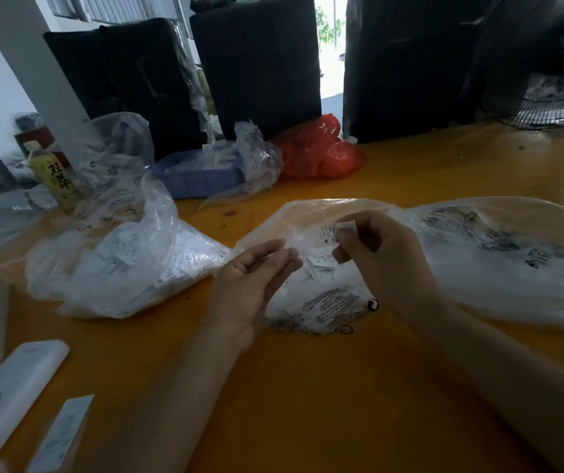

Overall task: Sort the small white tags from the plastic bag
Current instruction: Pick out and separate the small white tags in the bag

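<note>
A clear plastic bag with black print lies across the middle and right of the orange table. My right hand hovers over it and pinches a small white tag between thumb and fingertips. Several more white tags lie loose just below it. My left hand is beside them, palm turned inward, fingers straight and holding nothing. A second clear bag full of white tags sits to the left.
A blue tray and a red plastic bag stand at the back. A drink bottle is at far left. White boxes lie at the near left. A black fan stands at right. Small black rubber bands lie near the bag.
</note>
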{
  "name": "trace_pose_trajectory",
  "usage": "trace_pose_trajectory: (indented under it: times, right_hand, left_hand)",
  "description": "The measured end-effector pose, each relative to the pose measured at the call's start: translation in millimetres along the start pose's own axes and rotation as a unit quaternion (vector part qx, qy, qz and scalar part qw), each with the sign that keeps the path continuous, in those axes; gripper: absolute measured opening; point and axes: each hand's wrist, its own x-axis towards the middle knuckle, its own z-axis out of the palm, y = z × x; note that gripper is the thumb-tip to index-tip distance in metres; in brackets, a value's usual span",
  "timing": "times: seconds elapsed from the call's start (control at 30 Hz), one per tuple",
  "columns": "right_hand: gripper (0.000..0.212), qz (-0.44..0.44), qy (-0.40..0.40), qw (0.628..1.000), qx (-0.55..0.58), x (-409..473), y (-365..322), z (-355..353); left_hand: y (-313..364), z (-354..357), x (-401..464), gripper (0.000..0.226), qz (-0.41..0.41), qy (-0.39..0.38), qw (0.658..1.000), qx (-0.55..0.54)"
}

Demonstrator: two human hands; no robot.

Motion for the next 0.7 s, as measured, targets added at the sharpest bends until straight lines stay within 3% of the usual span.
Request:
trace_pose_trajectory:
  times: [0.2, 0.47, 0.7]
  right_hand:
    - [0.013, -0.012, -0.022, 0.998, 0.057, -2.7, -4.3, 2.7]
    - [0.013, -0.014, -0.014, 0.998, 0.054, -3.2, -6.6, 3.5]
    - [0.015, -0.022, -0.012, 0.999, 0.038, -4.3, -5.4, 4.7]
  left_hand:
    - [-2.5, 3.0, -0.3, 0.041, 0.019, -0.005, 0.999, 0.05]
    - [-1.1, 4.6, -3.2, 0.034, -0.002, -0.035, 0.998, 0.045]
    - [-1.3, 4.6, -3.5, 0.041, -0.001, -0.049, 0.997, 0.066]
